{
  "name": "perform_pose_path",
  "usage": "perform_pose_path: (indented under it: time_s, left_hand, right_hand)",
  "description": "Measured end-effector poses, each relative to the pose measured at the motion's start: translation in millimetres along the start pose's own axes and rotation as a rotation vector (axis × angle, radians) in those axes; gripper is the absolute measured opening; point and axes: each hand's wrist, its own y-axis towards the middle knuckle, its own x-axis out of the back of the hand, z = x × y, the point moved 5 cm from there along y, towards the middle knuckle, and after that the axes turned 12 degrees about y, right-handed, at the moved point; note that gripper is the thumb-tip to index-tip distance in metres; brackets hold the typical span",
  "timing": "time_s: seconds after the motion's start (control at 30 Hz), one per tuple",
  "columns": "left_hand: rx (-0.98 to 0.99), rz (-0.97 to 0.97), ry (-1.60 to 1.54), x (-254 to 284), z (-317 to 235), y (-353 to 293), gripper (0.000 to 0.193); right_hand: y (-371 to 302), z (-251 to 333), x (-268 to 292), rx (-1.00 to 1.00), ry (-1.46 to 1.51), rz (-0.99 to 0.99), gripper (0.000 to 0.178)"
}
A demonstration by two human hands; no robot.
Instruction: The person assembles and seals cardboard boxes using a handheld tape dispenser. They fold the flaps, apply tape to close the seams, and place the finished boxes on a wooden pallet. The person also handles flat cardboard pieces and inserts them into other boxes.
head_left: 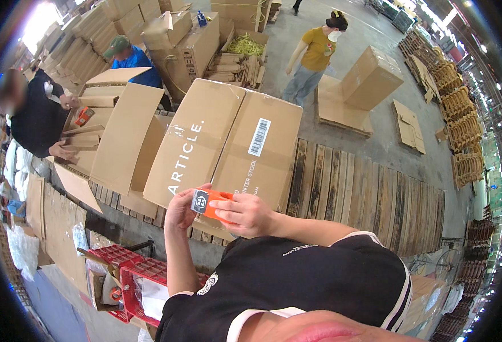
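Note:
My right hand (250, 215) is closed around an orange tape dispenser (210, 203) with a grey end, held just above the near edge of a large cardboard box (205, 131). My left hand (181, 210) is at the dispenser's grey end, its fingers bent around that end and partly hidden behind it. The box has its top flaps closed, with a dark seam between them and a white barcode label (259, 137) on top. It rests on a wooden slat conveyor (371, 196).
At left, a person in dark clothes (34, 117) reaches into an open carton (120, 137); another in blue (134, 61) stands behind it. A person in yellow (318, 50) walks beyond the box. Red crates (126, 272) stand near my left arm. Stacked wooden parts (462, 117) line the right.

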Motion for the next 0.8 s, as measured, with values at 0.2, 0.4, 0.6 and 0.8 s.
perform_pose_path:
  time_s: [0.2,0.4,0.6,0.8]
  left_hand:
    - [-0.427,-0.492,0.888,96.9,-41.1,11.0,0.016]
    - [-0.167,-1.011,1.374,236.5,-113.2,-5.7,0.047]
    - [-0.34,-0.932,1.174,238.5,-82.5,-8.1,0.032]
    - [-0.335,-0.675,1.054,222.4,-75.8,-13.2,0.025]
  right_hand:
    - [-9.3,9.6,-15.4,-0.204,0.053,0.067,0.027]
    - [-23.5,29.9,-29.4,-0.251,0.204,0.217,0.026]
    - [-29.2,28.3,-24.7,-0.322,0.279,0.3,0.028]
    - [-40.8,24.5,-11.1,-0.36,0.294,0.274,0.032]
